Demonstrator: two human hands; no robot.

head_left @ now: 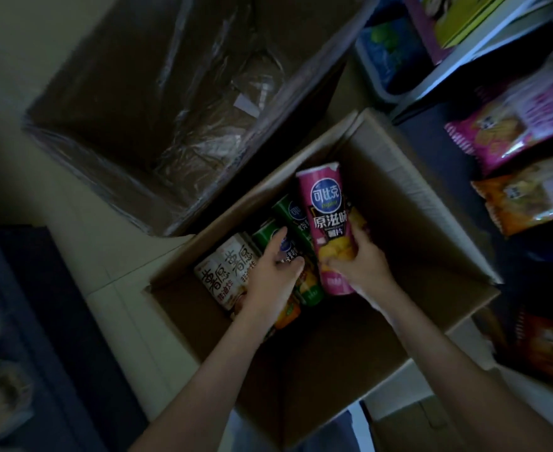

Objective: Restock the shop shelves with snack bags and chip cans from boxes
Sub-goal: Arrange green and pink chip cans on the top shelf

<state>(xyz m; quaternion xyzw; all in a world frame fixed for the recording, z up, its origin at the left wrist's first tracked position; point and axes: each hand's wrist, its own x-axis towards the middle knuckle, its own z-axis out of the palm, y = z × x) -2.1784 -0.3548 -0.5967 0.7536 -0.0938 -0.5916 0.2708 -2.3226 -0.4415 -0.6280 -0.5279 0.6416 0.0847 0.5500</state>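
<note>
1. Can box (408,203): open cardboard box, flaps up, mid-frame. All places below are rel. to it.
2. R hand (364,267): inside the box, right of centre. Fingers & thumb are wrapped round the lower half of the pink chip can (325,223), a full hold.
3. Pink chip can: tilted, lid end toward the box's far wall, base end in the R hand. Can't tell if it touches the cans next to it.
4. L hand (275,277): inside the box, left of centre. Thumb on top, fingers curled round the green can (267,238), holding it.
5. Second green can (289,212): in the box, lying btw the green can & the pink chip can.
6. Cream cans (226,272): two, side by side by the box's left wall, just beside the L hand.
7. Orange-labelled pack (289,313): in the box under the L wrist, mostly hidden.
8. Lined box (122,93): bigger carton w/ clear plastic liner, just beyond the can box's far-left side.
9. Right of the can box, on shelving: pink bag (522,125), orange bag (535,197), red bag (548,347). All blurred.
</note>
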